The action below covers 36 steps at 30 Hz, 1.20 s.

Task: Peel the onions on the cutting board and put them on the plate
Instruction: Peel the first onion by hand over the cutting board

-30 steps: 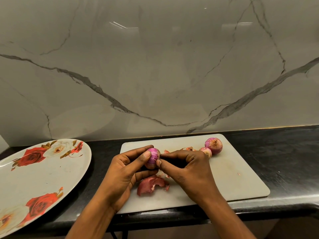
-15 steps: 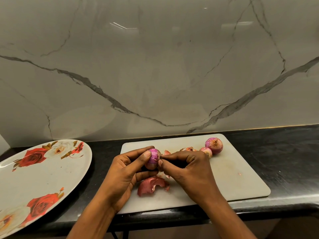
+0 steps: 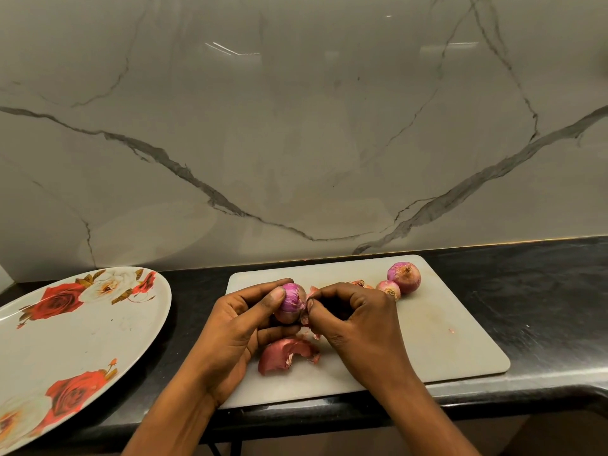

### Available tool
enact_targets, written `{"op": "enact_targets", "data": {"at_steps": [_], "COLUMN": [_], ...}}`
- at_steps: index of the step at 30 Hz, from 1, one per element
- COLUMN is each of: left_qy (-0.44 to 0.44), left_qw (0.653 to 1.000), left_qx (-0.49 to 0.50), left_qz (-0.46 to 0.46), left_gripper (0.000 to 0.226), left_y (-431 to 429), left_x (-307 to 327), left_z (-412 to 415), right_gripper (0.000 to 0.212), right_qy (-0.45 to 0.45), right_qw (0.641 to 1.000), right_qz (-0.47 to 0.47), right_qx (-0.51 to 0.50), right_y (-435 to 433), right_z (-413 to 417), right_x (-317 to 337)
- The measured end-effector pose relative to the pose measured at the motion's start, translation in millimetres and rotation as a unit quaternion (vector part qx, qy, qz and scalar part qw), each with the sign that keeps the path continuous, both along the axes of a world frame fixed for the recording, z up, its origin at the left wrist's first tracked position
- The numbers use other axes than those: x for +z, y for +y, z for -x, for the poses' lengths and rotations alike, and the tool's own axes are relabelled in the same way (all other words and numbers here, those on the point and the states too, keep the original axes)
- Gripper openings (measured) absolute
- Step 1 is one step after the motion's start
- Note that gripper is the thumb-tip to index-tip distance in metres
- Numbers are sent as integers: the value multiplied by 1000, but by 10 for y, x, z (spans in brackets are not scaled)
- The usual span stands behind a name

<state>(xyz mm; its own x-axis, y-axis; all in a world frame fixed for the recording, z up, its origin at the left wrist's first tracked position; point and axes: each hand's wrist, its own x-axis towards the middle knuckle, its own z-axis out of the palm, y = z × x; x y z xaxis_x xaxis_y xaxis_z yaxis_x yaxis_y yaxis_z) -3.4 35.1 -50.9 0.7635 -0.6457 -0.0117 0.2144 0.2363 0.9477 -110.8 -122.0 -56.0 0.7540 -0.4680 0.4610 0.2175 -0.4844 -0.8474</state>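
My left hand [image 3: 235,327] holds a small purple onion [image 3: 292,299] just above the white cutting board [image 3: 444,337]. Fingertips of my right hand [image 3: 358,320] pinch a strip of skin at the onion's right side. A large loose piece of red onion skin [image 3: 284,355] lies on the board below my hands, with small scraps near it. Two unpeeled onions sit at the board's far right: a larger one [image 3: 404,277] and a smaller one [image 3: 389,288] touching it. The white plate with red roses [image 3: 65,340] lies to the left and holds no onions.
The board and plate rest on a black counter [image 3: 543,307] whose front edge runs just below the board. A grey marble wall [image 3: 296,126] rises directly behind. Another bit of skin [image 3: 360,284] shows behind my right hand.
My right fingertips have shifted slightly lower along the onion's side, pulling at the skin. The onion, left hand and everything on the board stay in place.
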Motion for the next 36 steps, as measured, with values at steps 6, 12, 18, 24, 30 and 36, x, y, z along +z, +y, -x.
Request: {"op": "enact_targets", "data": {"at_steps": [6, 12, 18, 24, 30, 36], "left_qy": [25, 16, -20, -36, -41, -31], "left_qw": [1000, 1000, 999, 998, 998, 999], "left_qx": [5, 9, 21, 19, 6, 13], "left_qz": [17, 9, -17, -42, -49, -31], "left_gripper": [38, 38, 33, 33, 34, 34], "left_y": [6, -2, -18, -10, 9, 4], "left_x": [5, 9, 21, 29, 40, 4], "left_z": [-11, 1, 37, 60, 58, 36], "right_gripper": [20, 28, 28, 25, 21, 32], "right_qy": [16, 8, -7, -17, -12, -11], "right_qw": [1000, 999, 998, 996, 998, 999], "right_qz": [-21, -28, -42, -30, 5, -8], "right_qx": [1, -13, 45, 83, 56, 34], "right_y": [-15, -33, 28, 21, 1, -9], "right_z": [-12, -19, 14, 30, 15, -3], "right_x": [-13, -37, 40, 84, 50, 8]}}
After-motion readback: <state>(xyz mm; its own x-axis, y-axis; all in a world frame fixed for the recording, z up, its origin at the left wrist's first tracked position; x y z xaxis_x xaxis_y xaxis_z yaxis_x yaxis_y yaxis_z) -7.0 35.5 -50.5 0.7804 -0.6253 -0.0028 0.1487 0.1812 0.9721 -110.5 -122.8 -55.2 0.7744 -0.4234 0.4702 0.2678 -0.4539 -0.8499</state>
